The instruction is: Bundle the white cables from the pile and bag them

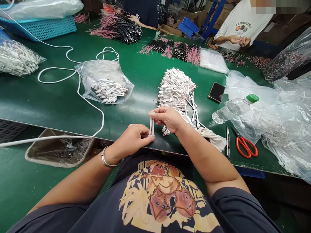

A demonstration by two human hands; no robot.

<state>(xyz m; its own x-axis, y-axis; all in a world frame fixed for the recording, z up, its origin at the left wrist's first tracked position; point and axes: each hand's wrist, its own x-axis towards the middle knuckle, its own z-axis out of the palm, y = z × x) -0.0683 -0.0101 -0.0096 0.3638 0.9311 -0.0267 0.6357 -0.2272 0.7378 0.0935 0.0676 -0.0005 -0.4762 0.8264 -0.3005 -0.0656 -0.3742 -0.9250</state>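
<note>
Short white cables (151,126) stand roughly upright between my two hands at the table's front edge. My left hand (132,139) pinches their lower ends between thumb and fingers. My right hand (170,118) grips their upper ends. Just beyond my right hand lies a large heap of similar white cables (176,89), with a few trailing down its right side. A clear bag (104,81) holding more white cables lies to the left of the heap. Exactly how many cables I hold is hard to make out.
Right of the heap are a phone (216,92), a clear bottle (230,109), a knife (227,141), red-handled scissors (245,146) and plastic bags (279,119). A long white cord (103,113) crosses the left side. Black-and-pink wire bundles (121,27) lie farther back; two people are across the table.
</note>
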